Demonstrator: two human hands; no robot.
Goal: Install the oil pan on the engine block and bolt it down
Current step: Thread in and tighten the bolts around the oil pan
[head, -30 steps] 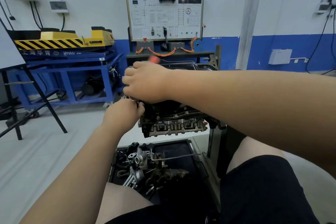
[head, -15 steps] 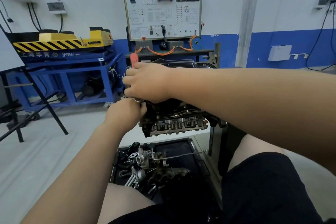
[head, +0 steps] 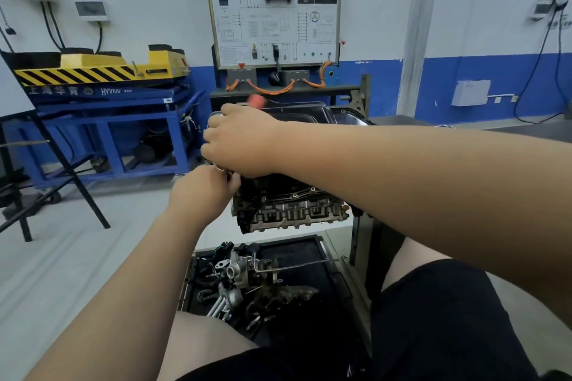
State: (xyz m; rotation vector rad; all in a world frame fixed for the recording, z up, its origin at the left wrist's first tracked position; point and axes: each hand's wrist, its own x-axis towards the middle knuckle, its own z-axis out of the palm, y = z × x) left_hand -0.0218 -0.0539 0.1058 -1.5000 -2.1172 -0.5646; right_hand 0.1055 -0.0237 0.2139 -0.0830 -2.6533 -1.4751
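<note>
The black oil pan (head: 305, 113) lies on top of the upturned engine block (head: 291, 204), which hangs on a stand. My right hand (head: 238, 142) grips a tool with a red handle (head: 256, 100) at the pan's left near corner; the handle tip is blurred. Just below it, my left hand (head: 205, 192) has its fingers curled around the tool's metal end (head: 220, 168) at the block's edge. The bolt itself is hidden under my hands.
A black tray (head: 312, 249) of loose engine parts sits on the floor under the block, between my knees. A blue cart (head: 108, 127) with a yellow lift stands to the left, a training panel (head: 274, 15) behind, and a dark easel leg (head: 71, 176) at the far left.
The red handle has swung from the left side of my right hand to above and right of it, as my right hand turned the tool. My left hand stayed at the block's corner.
</note>
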